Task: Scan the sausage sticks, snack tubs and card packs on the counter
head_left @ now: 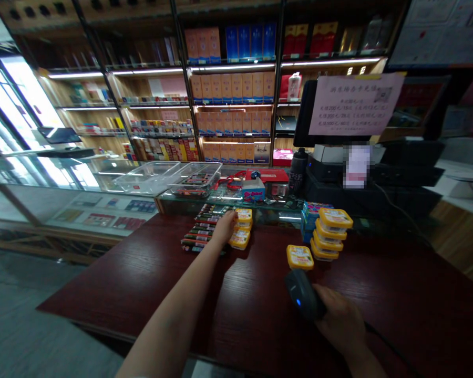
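Note:
My left hand (224, 228) reaches across the counter, its fingers closed at the left edge of a yellow-lidded plastic tub (244, 215). Another yellow tub (239, 239) sits just in front of that one. To the left of the hand lies a row of dark, wrapped sticks (199, 233). My right hand (341, 317) grips a black barcode scanner (302, 295) with a blue light lit. Beyond the scanner head, a single yellow tub (300, 257) rests on the counter. Right of it rises a stack of several yellow tubs (330, 234).
Blue boxes (312, 218) stand behind the tub stack. A small blue and pink box (253, 190) and clear plastic trays (147, 176) sit on the glass ledge. A black bottle (298, 170) stands beside the monitor, which carries a paper notice (352, 105). Shelves of boxed goods line the back.

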The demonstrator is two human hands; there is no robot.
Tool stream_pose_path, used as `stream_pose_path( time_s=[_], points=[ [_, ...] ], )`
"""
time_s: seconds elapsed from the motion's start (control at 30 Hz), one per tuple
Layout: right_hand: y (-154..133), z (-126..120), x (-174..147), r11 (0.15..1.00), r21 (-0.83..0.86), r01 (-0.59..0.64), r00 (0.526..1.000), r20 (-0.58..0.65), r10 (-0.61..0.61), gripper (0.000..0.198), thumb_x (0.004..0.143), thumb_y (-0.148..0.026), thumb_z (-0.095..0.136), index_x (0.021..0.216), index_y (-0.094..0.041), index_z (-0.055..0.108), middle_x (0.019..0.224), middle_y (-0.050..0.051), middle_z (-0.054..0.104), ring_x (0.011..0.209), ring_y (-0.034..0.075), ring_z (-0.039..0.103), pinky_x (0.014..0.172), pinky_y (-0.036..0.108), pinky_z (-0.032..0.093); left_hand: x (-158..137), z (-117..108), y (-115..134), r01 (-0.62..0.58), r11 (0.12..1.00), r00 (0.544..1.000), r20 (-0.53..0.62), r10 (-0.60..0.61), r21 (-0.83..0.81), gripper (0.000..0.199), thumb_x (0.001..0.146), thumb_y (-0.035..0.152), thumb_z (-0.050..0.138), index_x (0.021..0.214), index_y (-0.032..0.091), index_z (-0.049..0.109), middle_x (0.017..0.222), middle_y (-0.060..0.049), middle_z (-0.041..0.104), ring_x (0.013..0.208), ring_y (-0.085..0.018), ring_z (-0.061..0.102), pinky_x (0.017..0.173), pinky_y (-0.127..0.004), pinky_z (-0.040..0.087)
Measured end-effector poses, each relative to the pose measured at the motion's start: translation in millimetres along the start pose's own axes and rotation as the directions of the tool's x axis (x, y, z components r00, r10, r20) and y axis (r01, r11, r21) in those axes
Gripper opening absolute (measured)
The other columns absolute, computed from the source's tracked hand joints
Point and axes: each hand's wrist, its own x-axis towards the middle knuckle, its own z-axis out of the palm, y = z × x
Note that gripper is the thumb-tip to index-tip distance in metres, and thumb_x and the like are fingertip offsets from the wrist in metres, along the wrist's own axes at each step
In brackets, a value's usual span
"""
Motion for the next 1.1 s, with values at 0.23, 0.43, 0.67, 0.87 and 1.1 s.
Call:
stream_pose_path(
  time_s=[0.23, 0.43, 0.67, 0.87, 1.1],
  points=[
    [-3, -5, 3, 0.999, 0.033, 0.003, 1.000, 0.030, -0.004, 0.033, 0.072, -0.013, 0.052, 0.104, -0.018, 0.058, 0.100, 0.010, 0.070, 0.088, 0.023, 0.065, 0.078, 0.034, 0.048, -1, -2, 3, 0.037, 0.998, 0.999, 0.011, -0.038, 0.055, 0.029, 0.079, 0.005, 0.044, 0.100, 0.018, 0.059, 0.101, -0.007, 0.062, 0.091, -0.019, 0.059, 0.081, -0.030, 0.046],
    [-7, -9, 6, 1.000, 0.028, -0.008, 1.000, 0.024, 0.007, 0.031, 0.072, -0.012, 0.049, 0.101, -0.018, 0.060, 0.099, 0.009, 0.070, 0.088, 0.023, 0.065, 0.077, 0.033, 0.048, -6, -5, 18, -0.050, 0.996, 0.998, -0.037, 0.052, 0.068, 0.035, 0.077, 0.002, 0.045, 0.105, 0.016, 0.061, 0.122, -0.012, 0.055, 0.110, -0.022, 0.054, 0.096, -0.037, 0.043],
    [-8, -10, 2, 1.000, 0.015, -0.015, 0.999, -0.044, 0.016, 0.032, 0.072, -0.016, 0.051, 0.103, -0.018, 0.058, 0.096, 0.009, 0.070, 0.084, 0.022, 0.065, 0.074, 0.032, 0.047, -42, 17, 84, -0.283, 0.959, 0.959, -0.027, 0.282, -0.036, 0.027, 0.085, 0.016, 0.050, 0.108, 0.021, 0.061, 0.119, -0.009, 0.057, 0.113, -0.022, 0.052, 0.098, -0.041, 0.044],
    [-7, -12, -4, 0.999, 0.034, -0.003, 0.997, -0.077, 0.006, 0.031, 0.073, -0.019, 0.051, 0.104, -0.018, 0.058, 0.092, 0.009, 0.070, 0.080, 0.022, 0.064, 0.073, 0.032, 0.046, -70, 42, 139, -0.496, 0.845, 0.832, 0.168, 0.529, -0.201, 0.026, 0.085, 0.025, 0.055, 0.111, 0.025, 0.060, 0.118, -0.007, 0.061, 0.111, -0.023, 0.054, 0.097, -0.037, 0.045],
    [-8, -14, -3, 0.999, 0.029, -0.017, 0.997, -0.073, 0.019, 0.030, 0.073, -0.016, 0.050, 0.102, -0.016, 0.059, 0.090, 0.008, 0.069, 0.078, 0.022, 0.064, 0.071, 0.032, 0.046, -69, 57, 147, -0.520, 0.851, 0.841, 0.131, 0.526, -0.076, 0.015, 0.085, 0.019, 0.054, 0.095, 0.025, 0.063, 0.102, -0.005, 0.067, 0.094, -0.020, 0.059, 0.080, -0.033, 0.050]
  ],
)
